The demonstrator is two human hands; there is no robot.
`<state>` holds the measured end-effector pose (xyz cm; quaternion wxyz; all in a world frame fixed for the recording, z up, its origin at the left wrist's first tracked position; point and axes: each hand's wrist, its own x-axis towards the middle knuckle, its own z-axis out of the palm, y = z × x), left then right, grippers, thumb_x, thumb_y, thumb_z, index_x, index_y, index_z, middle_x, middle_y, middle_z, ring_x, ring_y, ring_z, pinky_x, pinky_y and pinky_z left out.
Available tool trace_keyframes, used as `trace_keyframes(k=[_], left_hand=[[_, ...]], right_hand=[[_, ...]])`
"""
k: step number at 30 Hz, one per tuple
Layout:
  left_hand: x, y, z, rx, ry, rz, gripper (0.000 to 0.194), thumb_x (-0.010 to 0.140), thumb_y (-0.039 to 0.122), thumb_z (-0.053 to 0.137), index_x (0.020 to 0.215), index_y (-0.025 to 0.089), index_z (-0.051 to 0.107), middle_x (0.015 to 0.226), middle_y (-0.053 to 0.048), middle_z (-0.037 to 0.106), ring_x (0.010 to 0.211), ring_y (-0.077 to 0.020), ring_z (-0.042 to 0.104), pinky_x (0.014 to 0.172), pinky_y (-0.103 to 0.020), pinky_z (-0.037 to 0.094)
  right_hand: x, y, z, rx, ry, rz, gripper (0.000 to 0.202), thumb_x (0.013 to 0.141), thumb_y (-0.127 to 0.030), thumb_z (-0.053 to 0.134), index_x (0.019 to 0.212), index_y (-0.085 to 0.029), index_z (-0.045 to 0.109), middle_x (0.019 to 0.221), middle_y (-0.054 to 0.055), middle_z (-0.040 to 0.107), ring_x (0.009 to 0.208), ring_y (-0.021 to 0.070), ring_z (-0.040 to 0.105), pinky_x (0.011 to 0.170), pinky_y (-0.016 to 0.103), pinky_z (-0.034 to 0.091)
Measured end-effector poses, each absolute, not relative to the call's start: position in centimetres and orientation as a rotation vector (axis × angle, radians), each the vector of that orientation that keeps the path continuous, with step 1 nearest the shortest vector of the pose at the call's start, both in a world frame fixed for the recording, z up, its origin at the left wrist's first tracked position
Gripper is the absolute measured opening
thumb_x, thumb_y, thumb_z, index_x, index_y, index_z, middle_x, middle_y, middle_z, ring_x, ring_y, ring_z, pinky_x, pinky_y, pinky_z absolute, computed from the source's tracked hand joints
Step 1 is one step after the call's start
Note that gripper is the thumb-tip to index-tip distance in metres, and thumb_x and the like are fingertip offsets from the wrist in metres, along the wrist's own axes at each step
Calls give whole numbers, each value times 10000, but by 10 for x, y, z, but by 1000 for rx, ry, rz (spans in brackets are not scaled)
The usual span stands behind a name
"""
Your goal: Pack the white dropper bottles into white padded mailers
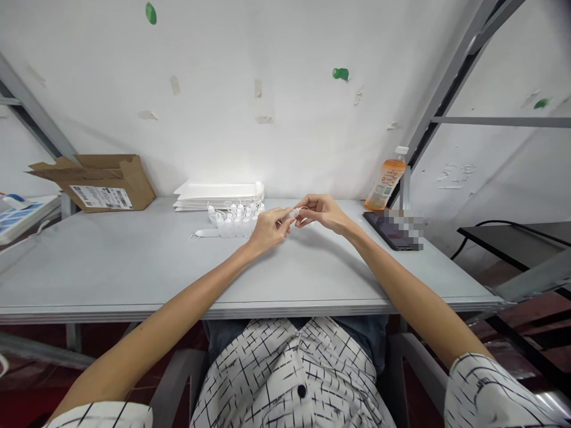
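Note:
My left hand (270, 229) is closed around a small white bottle (292, 214), held just above the table and mostly covered by fingers. At its right end, my right hand (322, 213) pinches, with a thin white loop showing at the fingertips. Left of my hands a cluster of similar small white bottles (235, 224) stands upright, several with narrow tips or thin loops on top. Beside that cluster, one more white bottle (209, 233) lies on its side, its loop pointing left.
Behind the bottles lies a stack of white trays or sheets (214, 196). An open cardboard box (102, 183) stands at the back left of the grey table (111, 261). To the right are an orange drink bottle (387, 181) and a dark phone (387, 230). Metal frame posts flank the table.

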<state>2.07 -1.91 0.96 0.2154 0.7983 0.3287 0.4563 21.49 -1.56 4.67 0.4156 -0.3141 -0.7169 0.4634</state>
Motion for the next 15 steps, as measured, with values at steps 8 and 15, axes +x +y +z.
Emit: trace_keyframes(k=[8,15], left_hand=[[19,-12,-2,2672,842,1391,270,973,251,492,1121,162,699,773,-37,624,651,-130,561,617,-230,457],[21,-12,-7,2896,877,1466,315,1008,211,416,1228,172,637,921,-72,656,727,-139,611,628,-237,476]], right_hand=[[216,-19,40,-812,-1706,1185,257,696,-324,815,753,-142,643,728,51,714,681,191,710,721,392,623],[221,-12,39,-794,-1676,1247,289,707,-367,834,750,-144,655,722,49,714,685,192,718,762,416,622]])
